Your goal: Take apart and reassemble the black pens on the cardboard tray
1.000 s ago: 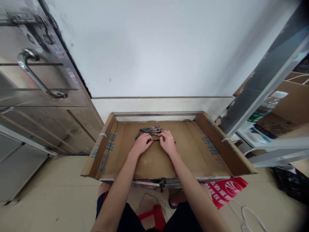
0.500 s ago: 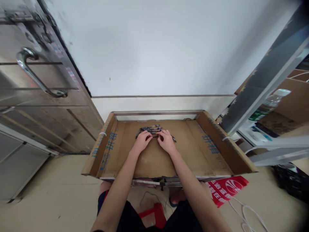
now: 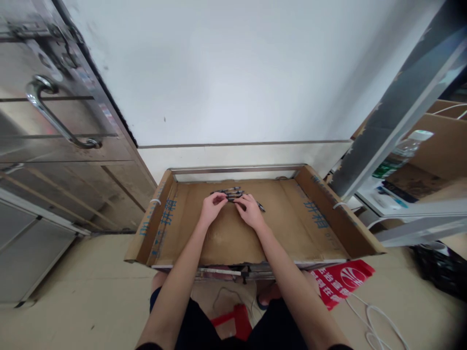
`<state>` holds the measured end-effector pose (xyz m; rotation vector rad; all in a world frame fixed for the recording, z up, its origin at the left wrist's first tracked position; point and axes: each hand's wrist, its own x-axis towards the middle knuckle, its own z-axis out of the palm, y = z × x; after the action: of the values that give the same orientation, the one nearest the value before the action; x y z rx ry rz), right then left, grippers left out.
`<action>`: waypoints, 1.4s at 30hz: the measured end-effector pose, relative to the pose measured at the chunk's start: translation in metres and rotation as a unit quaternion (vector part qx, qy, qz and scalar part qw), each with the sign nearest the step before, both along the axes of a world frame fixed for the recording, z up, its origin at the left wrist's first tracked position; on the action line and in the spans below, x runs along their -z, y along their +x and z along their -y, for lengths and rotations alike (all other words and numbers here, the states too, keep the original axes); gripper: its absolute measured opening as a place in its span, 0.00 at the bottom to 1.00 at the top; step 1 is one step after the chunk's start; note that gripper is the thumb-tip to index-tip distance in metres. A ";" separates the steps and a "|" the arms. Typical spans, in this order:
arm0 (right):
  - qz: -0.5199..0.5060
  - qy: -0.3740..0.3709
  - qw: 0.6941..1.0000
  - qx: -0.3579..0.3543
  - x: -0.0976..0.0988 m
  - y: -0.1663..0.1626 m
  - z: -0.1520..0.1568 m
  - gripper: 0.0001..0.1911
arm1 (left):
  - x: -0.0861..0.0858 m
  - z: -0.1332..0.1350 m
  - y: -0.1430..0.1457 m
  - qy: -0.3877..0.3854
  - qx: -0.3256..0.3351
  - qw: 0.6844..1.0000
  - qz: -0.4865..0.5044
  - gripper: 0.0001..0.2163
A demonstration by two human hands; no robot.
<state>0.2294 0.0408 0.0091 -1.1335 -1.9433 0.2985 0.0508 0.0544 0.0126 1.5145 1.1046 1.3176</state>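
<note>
Several dark pens (image 3: 229, 189) lie in a loose cluster on the cardboard, just beyond my fingertips. My left hand (image 3: 212, 207) is closed, thumb and fingers pinched at the left end of a slim dark pen (image 3: 230, 200). At the right end of that same pen, my right hand (image 3: 249, 211) is closed too, its fingertips gripping it. Another dark pen (image 3: 261, 206) shows beside the right hand, partly covered by it. The fingers hide the ends of the held pen.
A shallow cardboard tray (image 3: 277, 238) with raised sides surrounds the pens. The wall (image 3: 226, 97) rises behind it, and a metal door (image 3: 73, 170) stands at left. Right of the tray, a shelf (image 3: 419, 211) carries a plastic bottle (image 3: 401, 153). A red printed sheet (image 3: 343, 282) hangs below.
My left hand has shifted slightly away and to the left, its fingers raised onto the pen. The right hand has barely moved. The camera view has turned a little.
</note>
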 end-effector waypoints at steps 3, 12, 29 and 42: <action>-0.033 -0.008 0.999 0.000 -0.002 0.000 0.001 0.12 | -0.001 0.000 -0.001 -0.025 0.017 0.999 0.044 0.10; -0.237 -0.140 0.961 -0.027 0.001 -0.002 -0.003 0.10 | -0.003 0.001 0.000 -0.065 0.017 0.994 0.089 0.11; -0.533 -0.303 0.780 -0.128 -0.007 0.003 -0.004 0.15 | 0.000 -0.002 0.001 -0.098 0.013 0.988 0.122 0.17; -0.563 -0.293 0.766 -0.100 -0.003 0.007 -0.011 0.14 | -0.001 -0.002 -0.001 -0.105 -0.005 0.976 0.193 0.15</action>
<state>0.2363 0.0520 0.0125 -0.7511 -0.8447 1.4186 0.0498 0.0565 0.0134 1.0456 0.9636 1.3818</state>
